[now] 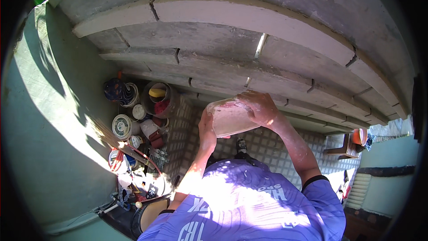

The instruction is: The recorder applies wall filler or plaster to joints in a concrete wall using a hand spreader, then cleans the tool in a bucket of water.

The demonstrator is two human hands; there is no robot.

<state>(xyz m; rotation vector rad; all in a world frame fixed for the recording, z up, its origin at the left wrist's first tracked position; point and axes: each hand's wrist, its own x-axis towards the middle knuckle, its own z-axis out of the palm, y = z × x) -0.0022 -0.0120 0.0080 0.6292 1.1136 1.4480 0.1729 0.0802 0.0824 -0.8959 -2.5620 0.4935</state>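
In front of my chest I hold a pale, rectangular tub-like thing (232, 121) with rounded corners and a pinkish smear along its far edge. I cannot tell whether it is hollow or what it contains. My left hand (207, 127) is closed on its left side. My right hand (260, 108) grips its far right corner, with the fingers bent over the edge. Whitish dust or dried residue marks my right hand and forearm. The tub is held up above the tiled floor (278, 147), touching nothing but my hands.
Long pale stepped ledges (249, 12) with dark gaps run across ahead. At left, against the green wall (58, 151), stand a large bucket (171, 107), lidded pails (121, 126) and a red hose (149, 158). A wooden stool (345, 149) stands at right.
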